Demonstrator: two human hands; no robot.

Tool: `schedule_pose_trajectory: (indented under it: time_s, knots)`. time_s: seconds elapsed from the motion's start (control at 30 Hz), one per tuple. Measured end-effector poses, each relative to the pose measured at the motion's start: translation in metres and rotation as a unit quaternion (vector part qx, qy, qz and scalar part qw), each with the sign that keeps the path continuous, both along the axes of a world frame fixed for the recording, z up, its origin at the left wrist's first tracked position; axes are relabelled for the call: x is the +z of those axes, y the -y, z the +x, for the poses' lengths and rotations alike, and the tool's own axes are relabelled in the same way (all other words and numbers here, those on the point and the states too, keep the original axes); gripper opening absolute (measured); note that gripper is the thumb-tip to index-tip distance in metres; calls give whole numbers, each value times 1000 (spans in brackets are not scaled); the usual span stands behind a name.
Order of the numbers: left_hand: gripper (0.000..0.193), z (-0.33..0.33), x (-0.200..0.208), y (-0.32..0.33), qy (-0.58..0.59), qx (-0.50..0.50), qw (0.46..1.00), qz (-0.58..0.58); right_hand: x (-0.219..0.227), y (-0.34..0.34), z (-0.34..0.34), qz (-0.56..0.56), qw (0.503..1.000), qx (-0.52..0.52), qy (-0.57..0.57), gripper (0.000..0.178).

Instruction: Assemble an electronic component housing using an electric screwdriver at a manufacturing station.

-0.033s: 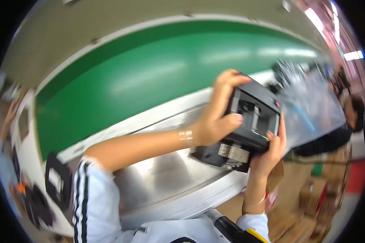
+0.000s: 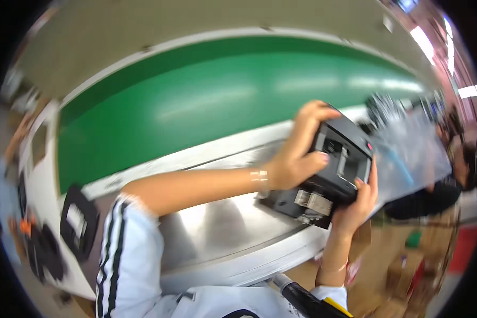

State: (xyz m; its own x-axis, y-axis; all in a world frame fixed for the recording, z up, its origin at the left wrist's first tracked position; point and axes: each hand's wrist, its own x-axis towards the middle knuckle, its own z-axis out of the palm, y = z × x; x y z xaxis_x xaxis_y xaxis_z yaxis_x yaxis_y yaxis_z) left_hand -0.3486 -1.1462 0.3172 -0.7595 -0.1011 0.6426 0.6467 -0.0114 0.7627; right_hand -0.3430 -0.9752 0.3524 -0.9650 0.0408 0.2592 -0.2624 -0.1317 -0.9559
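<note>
Both my hands hold up a black boxy device [image 2: 350,130], tilted, over the right part of the metal worktop. It looks like a small printer, with an open cavity, a red spot at one corner and a silver metal part [image 2: 314,202] on its lower side. My left hand [image 2: 299,153] wraps its left edge, thumb at the cavity and fingers over the top. Gripping from the lower right, my right hand [image 2: 355,212] supports it with its thumb on the front; some of its fingers are hidden behind the device.
Beyond the metal worktop [image 2: 222,228] runs a long green surface [image 2: 206,106]. A black part with a white label [image 2: 79,222] stands at left. Near my body is a black and yellow tool [image 2: 302,299]. At right are a clear plastic bag [image 2: 403,164], a person in black [image 2: 424,204] and cardboard boxes [image 2: 405,270].
The whole view has shifted slightly, so everything sits a little lower and mostly further right. Both hands keep the same hold on the device.
</note>
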Motion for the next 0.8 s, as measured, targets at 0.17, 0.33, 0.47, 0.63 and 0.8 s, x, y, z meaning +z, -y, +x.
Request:
schedule_pose_trajectory:
  time_s: [0.17, 0.33, 0.47, 0.63, 0.8]
  knots:
    - [58, 10, 11, -2, 41, 21, 997, -62, 1, -24, -4, -3, 997, 49, 54, 49]
    - [53, 90, 38, 37, 145, 52, 977, -150, 16, -74, 28, -306, 930, 196, -50, 59]
    - [41, 246, 69, 97, 144, 195, 922, -301, 23, -81, 119, -171, 938, 264, -149, 122]
    - [37, 437, 65, 161, 316, 463, 744, -365, 12, -73, 144, -35, 983, 181, -18, 99]
    - [45, 502, 20, 187, 364, 506, 651, -434, 7, -51, 173, 42, 932, 219, -287, 87]
